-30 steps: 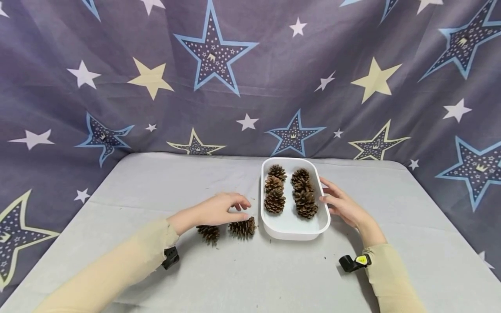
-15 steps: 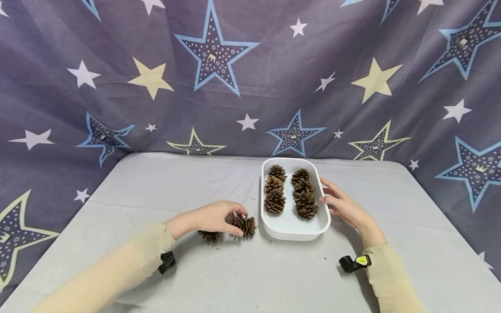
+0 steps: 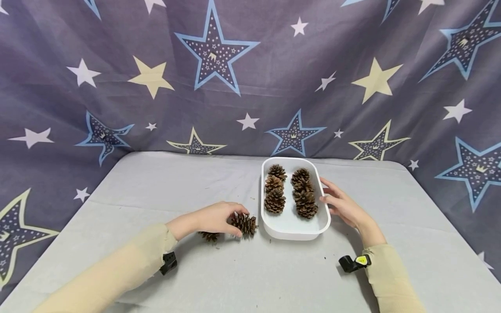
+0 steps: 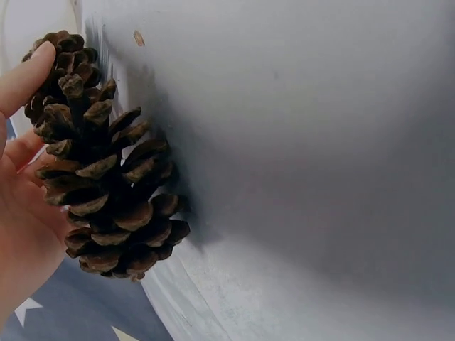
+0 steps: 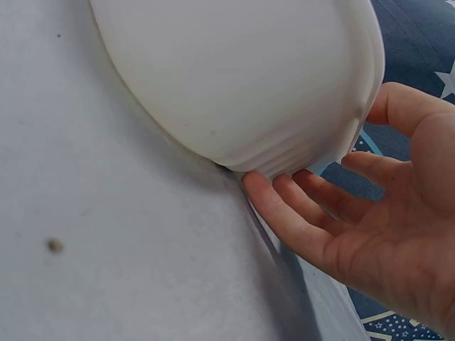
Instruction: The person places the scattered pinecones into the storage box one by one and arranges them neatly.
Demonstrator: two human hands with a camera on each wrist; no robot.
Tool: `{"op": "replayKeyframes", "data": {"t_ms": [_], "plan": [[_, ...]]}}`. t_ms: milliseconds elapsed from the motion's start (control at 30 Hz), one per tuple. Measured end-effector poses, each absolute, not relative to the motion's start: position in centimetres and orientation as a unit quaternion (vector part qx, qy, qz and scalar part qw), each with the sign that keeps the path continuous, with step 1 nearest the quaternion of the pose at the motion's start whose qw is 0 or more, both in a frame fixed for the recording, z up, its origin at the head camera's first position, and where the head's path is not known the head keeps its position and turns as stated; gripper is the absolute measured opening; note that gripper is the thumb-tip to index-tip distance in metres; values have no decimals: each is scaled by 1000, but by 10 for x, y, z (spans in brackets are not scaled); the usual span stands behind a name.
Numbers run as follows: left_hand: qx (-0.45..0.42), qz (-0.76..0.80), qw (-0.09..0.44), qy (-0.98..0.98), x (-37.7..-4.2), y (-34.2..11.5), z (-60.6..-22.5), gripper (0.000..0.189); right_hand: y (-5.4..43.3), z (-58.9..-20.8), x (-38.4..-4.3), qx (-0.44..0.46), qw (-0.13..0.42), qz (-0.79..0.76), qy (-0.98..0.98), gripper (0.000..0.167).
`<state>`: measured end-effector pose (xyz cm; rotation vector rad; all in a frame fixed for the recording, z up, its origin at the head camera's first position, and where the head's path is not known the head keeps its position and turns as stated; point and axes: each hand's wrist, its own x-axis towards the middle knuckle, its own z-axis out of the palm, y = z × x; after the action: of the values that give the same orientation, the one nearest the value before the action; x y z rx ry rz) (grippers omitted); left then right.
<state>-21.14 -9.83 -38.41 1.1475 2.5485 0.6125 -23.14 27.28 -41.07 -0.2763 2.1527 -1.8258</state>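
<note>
My left hand (image 3: 218,217) holds a brown pine cone (image 3: 246,225) between thumb and fingers, at or just above the cloth left of a white box. Under that hand another pine cone (image 3: 210,236) shows only partly; it is the large near pine cone (image 4: 117,192) in the left wrist view, with the thumb on the cone behind it. My right hand (image 3: 346,208) touches the right side of the white box (image 3: 295,235). In the right wrist view its fairly straight fingers (image 5: 291,220) lie against the outer wall.
Inside the box several pine cones (image 3: 275,201) stand in two rows, with bare floor between them and at the near end. Grey cloth (image 3: 274,278) covers the table, with small crumbs on it. A star-patterned curtain (image 3: 250,78) hangs behind.
My left hand has come down and towards me onto the right-hand loose pine cone and taken hold of it; that cone has shifted slightly right. The right hand and box have stayed put.
</note>
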Motion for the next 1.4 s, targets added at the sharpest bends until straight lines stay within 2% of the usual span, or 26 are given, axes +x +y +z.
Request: {"op": "replayKeyframes", "data": {"t_ms": [567,833,1400], "plan": [[400,203,104,888,-217,-98,-385,52,272,-409,-231,-99,151,-635,751,70],[394,218,95,888,-220,-100,-385,55,272,-410,-231,-96,152,-634,752,70],[379,233,68,893,-219,-100,-362,56,272,-410,-231,-97,151,-639,747,70]]}}
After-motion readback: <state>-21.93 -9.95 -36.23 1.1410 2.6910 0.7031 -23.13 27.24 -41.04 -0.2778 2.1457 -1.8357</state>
